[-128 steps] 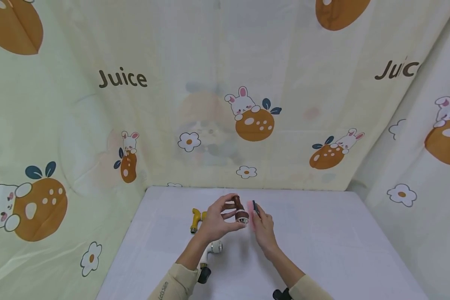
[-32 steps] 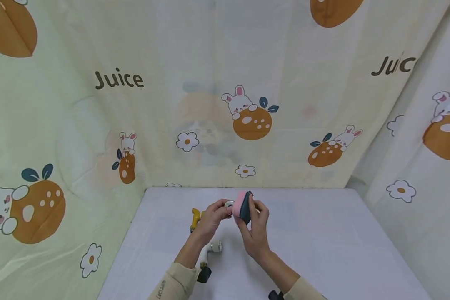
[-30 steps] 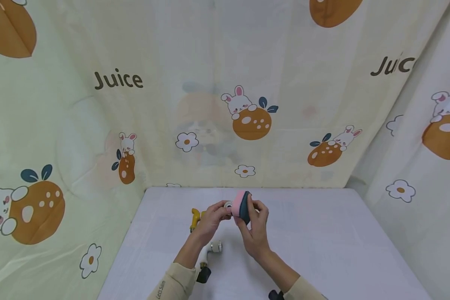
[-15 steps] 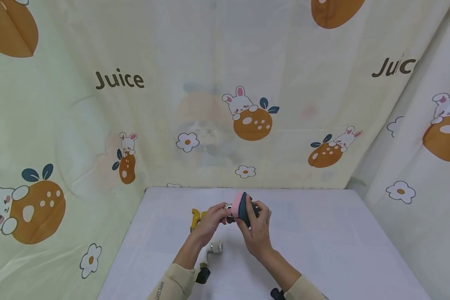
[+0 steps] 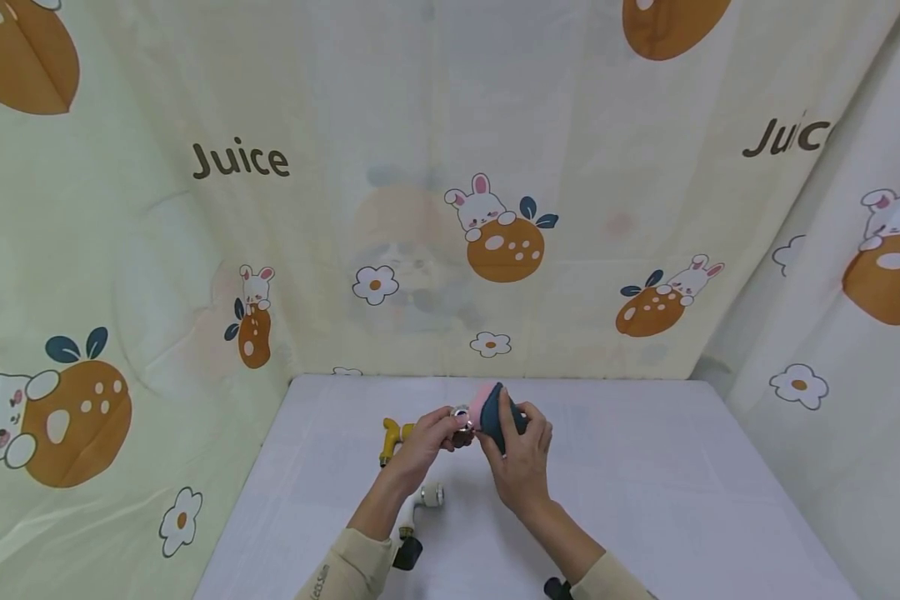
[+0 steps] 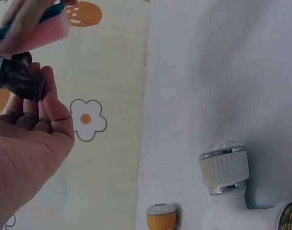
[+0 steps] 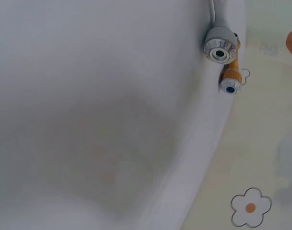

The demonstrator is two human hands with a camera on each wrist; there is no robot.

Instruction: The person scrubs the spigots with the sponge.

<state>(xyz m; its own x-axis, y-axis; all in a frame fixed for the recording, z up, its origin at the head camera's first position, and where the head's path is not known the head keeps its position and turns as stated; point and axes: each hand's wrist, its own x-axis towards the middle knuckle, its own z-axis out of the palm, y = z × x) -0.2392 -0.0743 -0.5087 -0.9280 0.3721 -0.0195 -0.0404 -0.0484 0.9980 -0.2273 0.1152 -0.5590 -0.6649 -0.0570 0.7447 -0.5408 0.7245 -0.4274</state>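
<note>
Item in hand, 1 pc: brown fitting (image 5: 462,437) with a silvery face, raised above the table (image 5: 645,483). Left hand (image 5: 422,443), 1: fingers curled round the fitting, a narrow hold. Sponge (image 5: 490,421), 1 pc, two layers, pink and dark teal; pink side toward the fitting and seemingly against its silvery face. Right hand (image 5: 523,460), 1: thumb and fingers pinch the sponge from the teal side.

On the table I count 2 more fittings plus 1 black object (image 5: 557,588). Yellow fitting (image 5: 388,438), 1: beyond the left wrist, part hidden by the left hand. White fitting (image 5: 432,495), 1: lying between the forearms, near the left one, ribbed collar, brass thread, 1 black piece (image 5: 407,552) at its near end. Black object: just beside the right cuff, cut by the view edge; kind unclear.

Beige sleeves (image 5: 348,558), 2; dark lettering on the left. Behind the table, printed curtain (image 5: 315,250); word "Juice" 2 times, the right-hand one broken by a fold.
</note>
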